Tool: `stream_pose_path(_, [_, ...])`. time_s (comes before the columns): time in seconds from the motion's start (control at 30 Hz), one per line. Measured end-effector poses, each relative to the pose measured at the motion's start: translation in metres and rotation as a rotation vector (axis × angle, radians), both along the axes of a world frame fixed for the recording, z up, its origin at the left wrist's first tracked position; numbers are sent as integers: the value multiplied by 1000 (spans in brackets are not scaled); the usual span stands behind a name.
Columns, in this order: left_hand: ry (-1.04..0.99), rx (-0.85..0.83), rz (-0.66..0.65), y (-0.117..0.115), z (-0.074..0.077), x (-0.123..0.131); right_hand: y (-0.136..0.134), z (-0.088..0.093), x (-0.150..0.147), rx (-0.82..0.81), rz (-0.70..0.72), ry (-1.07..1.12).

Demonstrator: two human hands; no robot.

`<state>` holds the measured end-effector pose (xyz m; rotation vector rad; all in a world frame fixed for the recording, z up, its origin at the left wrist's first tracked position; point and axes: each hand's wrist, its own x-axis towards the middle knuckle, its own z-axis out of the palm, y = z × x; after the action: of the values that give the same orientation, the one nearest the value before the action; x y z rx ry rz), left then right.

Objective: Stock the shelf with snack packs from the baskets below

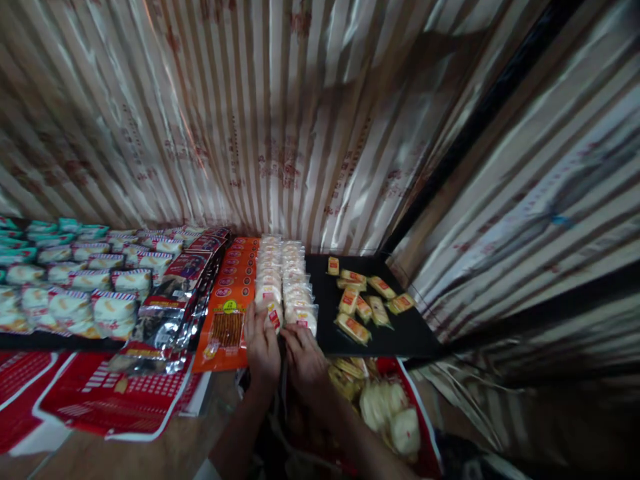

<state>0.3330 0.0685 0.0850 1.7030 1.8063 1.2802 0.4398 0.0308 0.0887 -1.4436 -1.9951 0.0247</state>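
Note:
Two rows of small clear packets with white round crackers stand on the black shelf (327, 343). My left hand (263, 353) has its fingers closed along the left side of the front white cracker packet (273, 316) in the left row. Close beside it, my right hand (304, 357) has its fingertips at that packet's lower right edge, with the fingers bent together. The right row of white cracker packets (303, 317) stands just beyond my right fingers. Left of my left hand lies an orange snack bag (227, 323), its edge partly covered by the hand.
Several yellow-wrapped snacks (353, 327) lie loose on the shelf's right part. Dark shiny bags (170, 313) and rows of white snack packets (114, 310) fill the left. Below are red baskets (150, 393); one holds more packets (383, 407). Striped sheeting (280, 133) hangs behind.

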Motion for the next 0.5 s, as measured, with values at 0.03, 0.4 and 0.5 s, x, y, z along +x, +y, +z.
stream_pose_path(0.03, [5, -9, -23, -5, 1, 2, -11, -2, 7, -6, -7, 8])
stream_pose_path(0.4, [176, -8, -71, 27, -8, 1, -55, -18, 38, -33, -107, 141])
stream_pose_path(0.5, [195, -7, -67, 38, -10, -2, -58, -24, 40, -44, -115, 169])
